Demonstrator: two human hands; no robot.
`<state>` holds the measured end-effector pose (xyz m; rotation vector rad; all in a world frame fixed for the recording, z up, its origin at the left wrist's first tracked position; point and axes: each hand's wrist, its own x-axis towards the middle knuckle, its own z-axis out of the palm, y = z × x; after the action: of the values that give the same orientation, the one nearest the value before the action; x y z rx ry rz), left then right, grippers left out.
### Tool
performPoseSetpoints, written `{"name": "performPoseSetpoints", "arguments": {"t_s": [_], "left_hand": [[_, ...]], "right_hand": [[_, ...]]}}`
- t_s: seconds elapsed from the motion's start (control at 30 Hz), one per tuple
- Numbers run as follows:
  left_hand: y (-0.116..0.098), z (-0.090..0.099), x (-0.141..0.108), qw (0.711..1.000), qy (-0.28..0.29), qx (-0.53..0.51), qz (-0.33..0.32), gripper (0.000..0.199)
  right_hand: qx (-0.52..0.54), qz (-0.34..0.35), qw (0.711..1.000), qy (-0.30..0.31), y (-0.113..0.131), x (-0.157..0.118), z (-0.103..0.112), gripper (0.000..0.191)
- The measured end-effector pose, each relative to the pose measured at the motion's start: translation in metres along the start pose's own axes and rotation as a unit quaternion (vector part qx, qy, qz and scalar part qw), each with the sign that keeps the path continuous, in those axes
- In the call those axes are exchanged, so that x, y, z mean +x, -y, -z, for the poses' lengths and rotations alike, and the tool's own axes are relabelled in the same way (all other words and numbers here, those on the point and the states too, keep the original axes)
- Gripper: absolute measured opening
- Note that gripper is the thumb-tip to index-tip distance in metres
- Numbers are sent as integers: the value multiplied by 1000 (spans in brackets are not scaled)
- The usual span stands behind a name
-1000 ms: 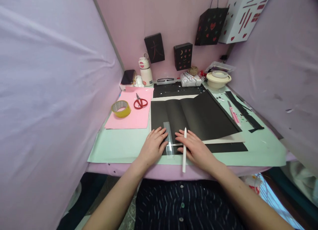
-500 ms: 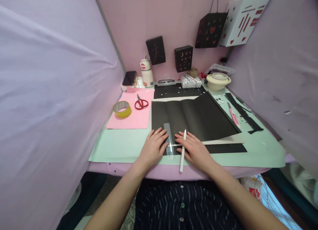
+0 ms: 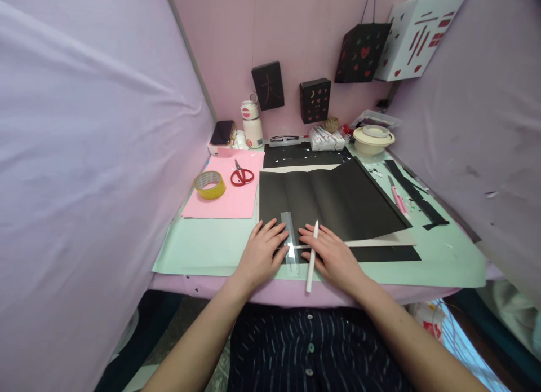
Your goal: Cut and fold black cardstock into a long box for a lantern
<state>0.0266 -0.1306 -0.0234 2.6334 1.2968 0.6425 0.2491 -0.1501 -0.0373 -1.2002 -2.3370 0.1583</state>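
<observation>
A large black paper sheet (image 3: 333, 200) with soft fold lines lies in front of me, its right edge bent up. My left hand (image 3: 262, 251) rests flat on its lower left part, fingers apart, and the fingertips and thumb touch the left edge of a clear ruler (image 3: 287, 225). That ruler lies lengthwise between my hands, across the sheet's near edge. My right hand (image 3: 336, 259) holds a slim white pen (image 3: 311, 271) between its fingers, tip pointing away from me, while its fingertips rest on the black paper right of the ruler.
Pink paper (image 3: 220, 208) at left carries yellow tape (image 3: 210, 186) and red-handled scissors (image 3: 242, 177). A pink craft knife (image 3: 398, 197) and a black strip (image 3: 416, 194) lie at right. Behind stand a bottle (image 3: 252, 127), boxed markers (image 3: 327, 139) and a bowl (image 3: 372, 144).
The ruler has slid slightly toward me. Both hands stay in nearly the same place, and the pen is still in my right hand. The whole view has shifted a little.
</observation>
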Motion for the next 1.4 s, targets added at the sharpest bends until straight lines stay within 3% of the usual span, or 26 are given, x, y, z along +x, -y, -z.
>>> {"name": "performPoseSetpoints", "arguments": {"t_s": [1.4], "left_hand": [[1,-1,-1,1000,-9,2,-6,32]], "right_hand": [[-6,-1,1000,-6,0,-1,-2,25]]}}
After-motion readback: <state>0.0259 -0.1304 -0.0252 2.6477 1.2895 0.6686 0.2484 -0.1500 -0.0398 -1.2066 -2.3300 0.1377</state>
